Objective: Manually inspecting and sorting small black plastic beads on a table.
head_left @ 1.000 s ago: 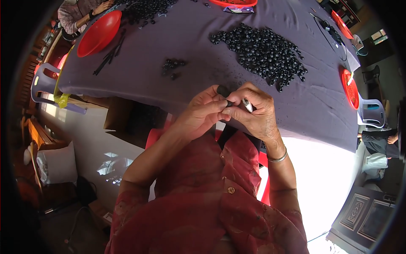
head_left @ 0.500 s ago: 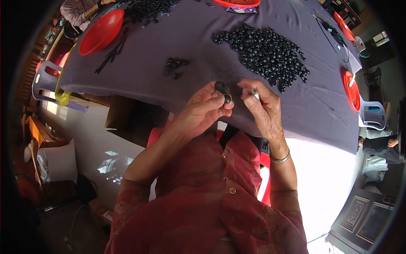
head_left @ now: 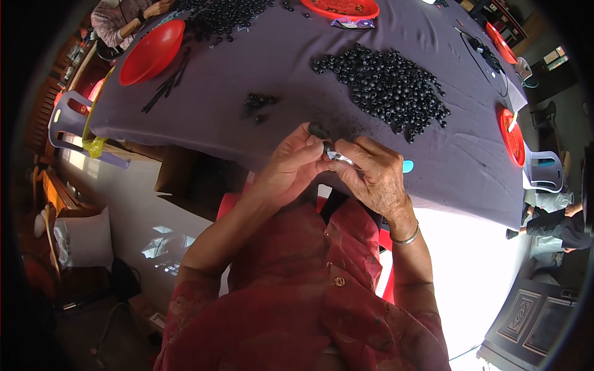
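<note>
My left hand (head_left: 289, 162) is closed, pinching a small dark round bead (head_left: 327, 147) between thumb and fingers. A black cover (head_left: 318, 130) sits over one of its fingertips. In my right hand (head_left: 373, 170) is a slim tool with a silver metal end (head_left: 340, 157) and a light blue butt (head_left: 408, 166) that sticks out beyond the hand. The metal end meets the bead or lies right against it; the exact contact is too small to tell. Beyond my hands a wide heap of black beads (head_left: 396, 83) is spread on the purple tablecloth (head_left: 204, 117).
A small cluster of dark beads (head_left: 260, 101) lies ahead of my left hand. Farther left are dark thin strips (head_left: 167, 85), a red bowl (head_left: 151, 52) and another bead heap (head_left: 216, 18). Another person's hand (head_left: 162, 7) is at the far left. Red trays (head_left: 513, 139) line the right edge.
My right hand has come left and turned, bringing the tool's metal end up to the bead. The tool's blue butt now shows. My left hand has stayed nearly in place.
</note>
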The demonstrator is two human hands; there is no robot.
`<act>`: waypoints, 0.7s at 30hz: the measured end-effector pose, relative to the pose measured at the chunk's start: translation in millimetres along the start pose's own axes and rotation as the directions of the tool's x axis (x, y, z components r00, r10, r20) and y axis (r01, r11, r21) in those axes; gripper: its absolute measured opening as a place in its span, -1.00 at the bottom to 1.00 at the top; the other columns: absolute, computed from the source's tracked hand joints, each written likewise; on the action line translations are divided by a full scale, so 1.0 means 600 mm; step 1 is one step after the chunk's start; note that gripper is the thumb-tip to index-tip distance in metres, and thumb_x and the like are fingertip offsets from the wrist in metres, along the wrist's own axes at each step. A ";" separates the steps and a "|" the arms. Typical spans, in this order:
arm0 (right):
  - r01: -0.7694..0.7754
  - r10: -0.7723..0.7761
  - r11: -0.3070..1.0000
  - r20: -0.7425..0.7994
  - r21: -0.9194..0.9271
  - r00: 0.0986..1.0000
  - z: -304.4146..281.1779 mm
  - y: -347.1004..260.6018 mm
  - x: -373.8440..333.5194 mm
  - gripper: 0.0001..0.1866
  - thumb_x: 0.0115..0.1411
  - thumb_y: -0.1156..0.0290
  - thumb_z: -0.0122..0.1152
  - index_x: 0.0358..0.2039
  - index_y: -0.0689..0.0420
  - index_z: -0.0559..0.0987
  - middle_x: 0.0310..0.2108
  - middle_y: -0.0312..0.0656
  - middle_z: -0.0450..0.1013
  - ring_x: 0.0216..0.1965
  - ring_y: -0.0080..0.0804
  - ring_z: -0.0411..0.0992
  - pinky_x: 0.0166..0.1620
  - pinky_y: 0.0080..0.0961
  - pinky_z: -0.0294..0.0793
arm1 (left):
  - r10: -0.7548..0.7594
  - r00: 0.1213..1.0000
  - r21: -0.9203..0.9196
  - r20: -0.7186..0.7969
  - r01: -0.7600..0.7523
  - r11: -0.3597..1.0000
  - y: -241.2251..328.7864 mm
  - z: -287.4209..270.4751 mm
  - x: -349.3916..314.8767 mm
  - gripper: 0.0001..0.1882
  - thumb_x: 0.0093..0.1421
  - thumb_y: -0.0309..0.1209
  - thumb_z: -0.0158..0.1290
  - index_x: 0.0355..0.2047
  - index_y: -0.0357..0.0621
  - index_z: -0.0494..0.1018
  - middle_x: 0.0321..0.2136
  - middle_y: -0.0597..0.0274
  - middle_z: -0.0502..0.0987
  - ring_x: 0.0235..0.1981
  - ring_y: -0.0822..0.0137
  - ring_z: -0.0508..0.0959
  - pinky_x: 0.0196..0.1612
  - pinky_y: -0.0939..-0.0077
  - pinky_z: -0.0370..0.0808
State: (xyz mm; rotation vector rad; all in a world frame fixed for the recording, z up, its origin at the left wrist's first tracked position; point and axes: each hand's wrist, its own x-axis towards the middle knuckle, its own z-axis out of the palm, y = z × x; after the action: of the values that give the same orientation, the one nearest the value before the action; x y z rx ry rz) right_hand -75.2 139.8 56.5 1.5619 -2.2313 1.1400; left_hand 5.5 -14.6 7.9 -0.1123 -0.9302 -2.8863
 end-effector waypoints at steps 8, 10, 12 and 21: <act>-0.024 0.021 0.998 0.041 0.066 0.999 0.002 0.006 0.001 -0.79 0.03 0.39 0.32 -0.32 0.18 0.57 -0.55 -0.19 0.45 -0.56 -0.32 0.44 -0.48 -0.49 0.45 | -0.015 1.000 0.026 0.015 0.014 1.000 0.001 -0.011 0.000 -0.85 0.24 -0.44 0.01 -0.18 -0.03 0.35 -0.30 0.42 0.44 -0.24 0.54 0.44 -0.14 0.56 0.39; -0.022 0.018 0.997 0.060 0.074 0.998 0.006 0.009 0.002 -0.80 0.05 0.39 0.30 -0.32 0.19 0.57 -0.54 -0.19 0.46 -0.54 -0.33 0.47 -0.45 -0.50 0.46 | 0.009 0.999 0.028 0.053 -0.011 1.000 0.003 -0.016 0.002 -0.82 0.21 -0.47 0.03 -0.18 -0.06 0.33 -0.31 0.37 0.45 -0.24 0.49 0.46 -0.13 0.50 0.42; -0.078 0.062 0.976 0.083 0.205 0.995 0.011 0.022 0.002 -0.82 0.11 0.40 0.25 -0.30 0.21 0.57 -0.47 -0.16 0.50 -0.47 -0.33 0.51 -0.38 -0.51 0.49 | -0.018 1.000 0.082 0.016 0.017 0.997 -0.003 -0.012 0.000 -0.80 0.19 -0.49 0.04 -0.18 -0.09 0.32 -0.32 0.34 0.45 -0.25 0.46 0.47 -0.12 0.46 0.43; -0.264 0.262 0.937 0.038 0.230 0.964 -0.017 0.028 -0.005 -0.69 0.04 0.35 0.30 -0.19 0.16 0.55 -0.32 -0.11 0.49 -0.35 -0.32 0.51 -0.26 -0.50 0.50 | -0.095 0.995 0.055 0.038 0.093 0.994 -0.008 -0.020 -0.003 -0.65 0.20 -0.51 -0.05 0.02 -0.12 0.31 -0.16 0.22 0.46 -0.14 0.39 0.47 -0.06 0.39 0.46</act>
State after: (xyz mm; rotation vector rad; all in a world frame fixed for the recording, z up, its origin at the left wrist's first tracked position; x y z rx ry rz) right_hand -90.9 151.5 53.9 1.3709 -2.4414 1.5219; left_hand 6.2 -17.6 -5.0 -0.1261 -1.0462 -2.9524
